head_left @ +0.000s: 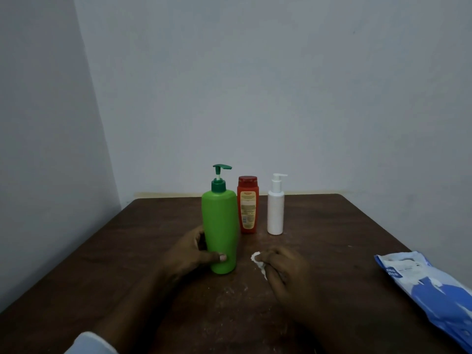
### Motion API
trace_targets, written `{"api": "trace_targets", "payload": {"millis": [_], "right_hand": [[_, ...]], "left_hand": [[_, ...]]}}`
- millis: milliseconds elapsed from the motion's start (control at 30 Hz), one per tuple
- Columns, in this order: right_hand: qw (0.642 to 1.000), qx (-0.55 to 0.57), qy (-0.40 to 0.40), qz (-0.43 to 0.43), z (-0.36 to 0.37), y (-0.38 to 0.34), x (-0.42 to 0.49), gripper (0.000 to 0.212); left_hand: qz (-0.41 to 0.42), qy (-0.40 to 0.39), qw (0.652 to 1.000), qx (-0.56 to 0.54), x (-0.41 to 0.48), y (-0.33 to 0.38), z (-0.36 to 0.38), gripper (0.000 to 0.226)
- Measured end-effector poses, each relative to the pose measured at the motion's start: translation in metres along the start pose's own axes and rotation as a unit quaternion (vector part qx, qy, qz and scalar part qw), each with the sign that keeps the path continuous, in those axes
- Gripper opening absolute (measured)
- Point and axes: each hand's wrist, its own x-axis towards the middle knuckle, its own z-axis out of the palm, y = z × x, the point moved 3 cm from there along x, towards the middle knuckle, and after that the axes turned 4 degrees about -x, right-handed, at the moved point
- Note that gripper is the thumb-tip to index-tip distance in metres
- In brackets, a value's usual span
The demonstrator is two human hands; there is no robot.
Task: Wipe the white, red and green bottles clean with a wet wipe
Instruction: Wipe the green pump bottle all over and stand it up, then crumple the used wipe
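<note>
Left grip: fingers (217, 257) of the left hand (190, 254) are wrapping round the low part of the green bottle (221, 226), thumb lying across its front, holding it upright on the table (332, 226).
Right grip: the right hand (286, 269) is pinching a bunched wipe (256, 258) in its curled fingertips and resting on the table.
Key relation: the wipe is sitting just right of the green bottle's base, not touching it. The bottle's long axis is standing vertical, so the right hand is the one placed to wipe, probably by reaching left and running up the side.
Waiting: the red bottle (247, 208) and white bottle (275, 213) are standing upright farther back, side by side, the red one just behind the green.
Outward: a blue pack (421, 284) is lying at the table's right edge, running out of frame.
Hard to tell: most of the wipe is hiding under the right hand, and the left fingers behind the bottle are hidden. Dim light is leaving it unclear whether any bottle is clean.
</note>
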Motion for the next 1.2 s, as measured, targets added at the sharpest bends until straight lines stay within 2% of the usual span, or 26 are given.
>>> {"api": "trace_targets", "payload": {"millis": [233,533,700,833,900,967,1033,1067,1100,1167,1200], "right_hand": [[1.0,-0.005,-0.016,-0.01,-0.002,0.0,0.0,0.034],[1.0,-0.004,-0.013,-0.015,-0.002,0.005,0.004,0.035],[1.0,-0.008,-0.014,-0.005,0.005,0.016,0.003,0.028],[1.0,-0.013,-0.022,-0.009,0.009,0.019,0.005,0.036],[0.998,-0.024,-0.055,0.023,0.014,0.024,0.003,0.042],[0.993,-0.05,-0.073,0.084,0.01,0.029,0.002,0.036],[0.988,-0.023,-0.032,0.152,0.0,0.025,0.007,0.03],[0.976,0.04,0.012,0.215,-0.007,0.024,0.009,0.03],[0.937,0.154,0.066,0.308,-0.013,0.026,0.011,0.031],[0.77,0.409,0.116,0.475,-0.019,0.032,0.01,0.023],[0.704,0.478,0.116,0.513,-0.022,0.036,0.007,0.02]], "left_hand": [[-0.001,0.004,0.997,0.081,0.032,0.007,-0.006,0.06],[-0.029,0.071,0.995,0.062,0.076,-0.008,-0.017,0.065],[-0.036,0.055,0.993,0.097,0.099,-0.019,-0.028,0.064],[-0.034,0.045,0.991,0.118,0.105,-0.012,-0.026,0.062],[-0.039,0.03,0.99,0.132,0.105,-0.009,-0.028,0.062],[-0.055,0.018,0.987,0.151,0.102,-0.009,-0.031,0.06],[-0.079,0.008,0.982,0.169,0.093,-0.003,-0.031,0.054],[-0.088,0.017,0.982,0.164,0.085,0.001,-0.028,0.049],[-0.096,0.045,0.983,0.151,0.077,0.006,-0.024,0.044],[-0.127,0.146,0.976,0.102,0.055,0.013,-0.017,0.043],[-0.138,0.193,0.969,0.069,0.041,0.018,-0.009,0.045]]}}
